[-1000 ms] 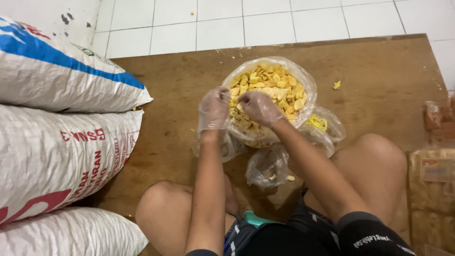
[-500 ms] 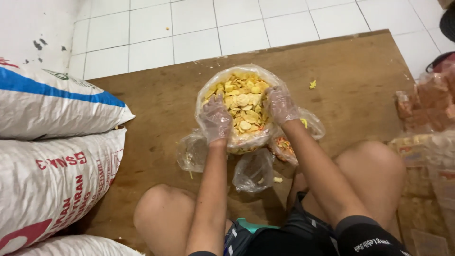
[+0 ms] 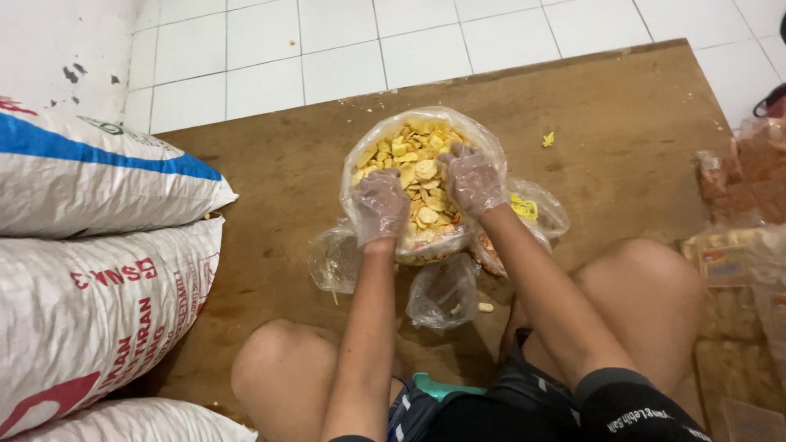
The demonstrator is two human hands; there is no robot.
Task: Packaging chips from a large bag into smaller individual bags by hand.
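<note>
near the middle of the frame a clear plastic bag of yellow chips (image 3: 413, 176) sits on a brown wooden board (image 3: 278, 180) laid over the white tiled floor (image 3: 344, 49). the left hand (image 3: 381, 205), in a thin clear glove, lies on the bag's near left side with its fingers curled together onto the rim; the right hand (image 3: 473, 180), gloved the same way, reaches in over the chips from the right with its fingers bent and close together, touching the top of the pile, though whether they pinch any chips cannot be told. the work in hand looks like handling or settling the chips in the bag, and to do it well the left hand would best keep the rim held up and wide so the film does not fold inward, while the right moves softly, since the chips look brittle and would break under a hard press. smaller empty clear bags (image 3: 442, 290) lie just below and beside the full one, close to the knees. one stray chip crumb (image 3: 548, 139) lies on the board to the upper right. stacked white woven sacks (image 3: 90, 245) fill the left edge, and packed snack packets (image 3: 737, 205) sit at the right edge.
</note>
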